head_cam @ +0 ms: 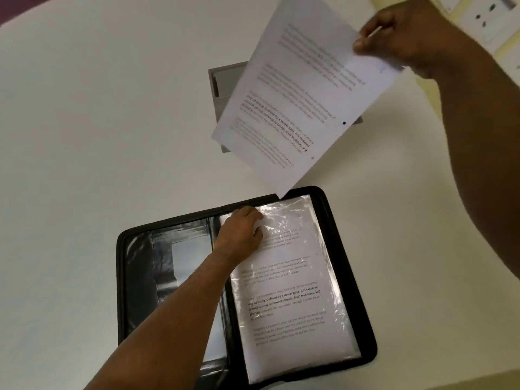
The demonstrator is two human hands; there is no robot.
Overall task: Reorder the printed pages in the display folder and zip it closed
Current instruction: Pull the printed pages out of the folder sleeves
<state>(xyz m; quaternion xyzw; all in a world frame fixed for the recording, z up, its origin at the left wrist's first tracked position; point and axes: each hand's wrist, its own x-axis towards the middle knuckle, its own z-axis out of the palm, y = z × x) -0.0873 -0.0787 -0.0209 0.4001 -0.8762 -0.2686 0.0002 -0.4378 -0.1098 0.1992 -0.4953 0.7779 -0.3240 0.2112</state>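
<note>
Right now: right hand (394, 38) pinches a loose printed page (304, 99) above the open display folder (349, 277) on the white table (84, 122).
Left hand (242, 235) grips the top sleeve (292, 277). Legible bold: "Defined by a slower pace"; other text blurred. Grey object (222, 80) mostly hidden behind page.

Both forearms are bare, no sleeves reaching into view. The left hand (239, 232) and right hand (399, 35) wear no gloves or rings.

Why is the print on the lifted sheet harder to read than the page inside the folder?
Head view: the loose sheet in the right hand is smeared, likely motion blur; the sleeved page is sharper, though glare whitens the plastic by the left hand; the wide lens bends the table edges.
</note>
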